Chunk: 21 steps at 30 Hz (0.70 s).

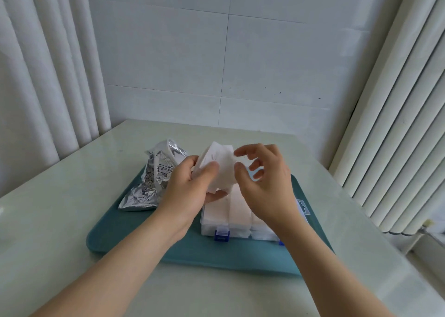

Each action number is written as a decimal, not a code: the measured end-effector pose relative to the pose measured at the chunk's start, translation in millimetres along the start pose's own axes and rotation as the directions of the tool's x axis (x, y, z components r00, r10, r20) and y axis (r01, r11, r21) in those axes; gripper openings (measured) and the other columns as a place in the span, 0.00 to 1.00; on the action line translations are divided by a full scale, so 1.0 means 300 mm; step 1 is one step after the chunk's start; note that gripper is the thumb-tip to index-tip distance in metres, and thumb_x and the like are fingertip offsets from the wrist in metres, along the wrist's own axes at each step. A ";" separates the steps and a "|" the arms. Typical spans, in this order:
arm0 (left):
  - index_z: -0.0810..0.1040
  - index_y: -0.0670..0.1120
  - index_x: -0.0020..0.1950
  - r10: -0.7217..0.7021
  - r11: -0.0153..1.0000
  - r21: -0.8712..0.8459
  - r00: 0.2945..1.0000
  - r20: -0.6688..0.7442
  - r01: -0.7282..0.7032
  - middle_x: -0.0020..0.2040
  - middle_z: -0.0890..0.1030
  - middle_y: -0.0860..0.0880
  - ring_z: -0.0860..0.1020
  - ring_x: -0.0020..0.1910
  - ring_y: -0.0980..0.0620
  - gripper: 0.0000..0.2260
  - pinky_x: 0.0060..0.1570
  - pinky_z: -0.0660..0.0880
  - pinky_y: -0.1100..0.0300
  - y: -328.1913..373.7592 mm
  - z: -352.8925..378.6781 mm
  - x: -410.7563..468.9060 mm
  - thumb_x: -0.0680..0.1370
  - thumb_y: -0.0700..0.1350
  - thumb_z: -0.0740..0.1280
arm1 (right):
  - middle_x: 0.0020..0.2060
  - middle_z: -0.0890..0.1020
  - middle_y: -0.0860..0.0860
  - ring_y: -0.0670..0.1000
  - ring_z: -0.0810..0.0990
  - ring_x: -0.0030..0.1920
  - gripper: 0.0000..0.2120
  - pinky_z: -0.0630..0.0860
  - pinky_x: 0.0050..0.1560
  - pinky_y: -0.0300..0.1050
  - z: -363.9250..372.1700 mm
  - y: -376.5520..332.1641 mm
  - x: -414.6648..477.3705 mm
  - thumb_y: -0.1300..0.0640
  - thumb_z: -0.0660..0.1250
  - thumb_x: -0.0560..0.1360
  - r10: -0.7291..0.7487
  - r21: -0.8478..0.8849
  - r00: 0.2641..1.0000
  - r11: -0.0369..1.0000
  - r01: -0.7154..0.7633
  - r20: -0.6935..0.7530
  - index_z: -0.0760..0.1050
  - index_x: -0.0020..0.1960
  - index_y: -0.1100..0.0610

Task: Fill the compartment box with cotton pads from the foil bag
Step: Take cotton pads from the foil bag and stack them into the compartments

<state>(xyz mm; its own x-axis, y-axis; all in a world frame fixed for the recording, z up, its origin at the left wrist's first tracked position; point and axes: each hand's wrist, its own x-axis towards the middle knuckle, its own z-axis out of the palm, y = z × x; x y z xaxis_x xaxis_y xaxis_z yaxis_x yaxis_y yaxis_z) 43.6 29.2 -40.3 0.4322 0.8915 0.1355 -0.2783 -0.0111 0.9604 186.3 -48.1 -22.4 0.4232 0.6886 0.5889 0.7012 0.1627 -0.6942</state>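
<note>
My left hand grips a stack of white cotton pads, held above the far end of the clear compartment box. My right hand pinches the right edge of the stack between thumb and forefinger, its other fingers curled loosely. The box has blue latches on its near side and its visible compartments hold rows of white pads. The crumpled silver foil bag lies to the left of the box, mouth facing up. Box and bag sit on a teal tray.
The tray lies on a pale glossy table in a corner. White curtains hang at the left, a white ribbed radiator stands at the right, and a tiled wall is behind.
</note>
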 end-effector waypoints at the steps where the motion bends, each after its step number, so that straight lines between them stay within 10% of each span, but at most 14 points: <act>1: 0.80 0.43 0.64 -0.013 0.999 -0.046 1.000 0.024 0.014 0.57 0.86 0.42 0.86 0.57 0.41 0.09 0.51 0.85 0.47 0.002 0.003 -0.003 0.86 0.43 0.66 | 0.54 0.75 0.42 0.41 0.77 0.51 0.11 0.72 0.48 0.29 0.003 0.000 -0.004 0.54 0.72 0.78 -0.032 -0.026 0.999 0.999 0.033 0.024 0.80 0.57 0.41; 11: 0.80 0.43 0.68 -0.044 0.979 -0.189 0.988 0.149 0.072 0.60 0.86 0.40 0.85 0.58 0.40 0.14 0.54 0.84 0.47 0.003 0.009 -0.009 0.89 0.42 0.57 | 0.55 0.73 0.39 0.35 0.74 0.54 0.14 0.68 0.48 0.23 0.047 0.009 -0.015 0.52 0.73 0.80 -0.070 -0.125 0.998 0.990 0.070 0.010 0.78 0.65 0.45; 21: 0.79 0.38 0.66 -0.057 0.976 -0.206 0.994 0.089 0.075 0.60 0.85 0.36 0.81 0.64 0.32 0.13 0.53 0.84 0.47 -0.012 0.008 0.005 0.89 0.42 0.58 | 0.36 0.83 0.39 0.42 0.80 0.41 0.02 0.75 0.40 0.33 0.020 0.004 0.001 0.54 0.74 0.77 0.069 -0.089 0.998 0.994 -0.069 -0.009 0.84 0.46 0.48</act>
<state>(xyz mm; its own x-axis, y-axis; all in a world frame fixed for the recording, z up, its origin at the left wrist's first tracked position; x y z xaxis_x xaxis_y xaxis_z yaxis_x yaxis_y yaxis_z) 47.3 29.4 -42.8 0.5220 0.8469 0.1014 -0.4158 0.1488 0.8972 183.7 -43.5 -25.6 0.4756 0.6918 0.5433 0.7182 0.0511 -0.6939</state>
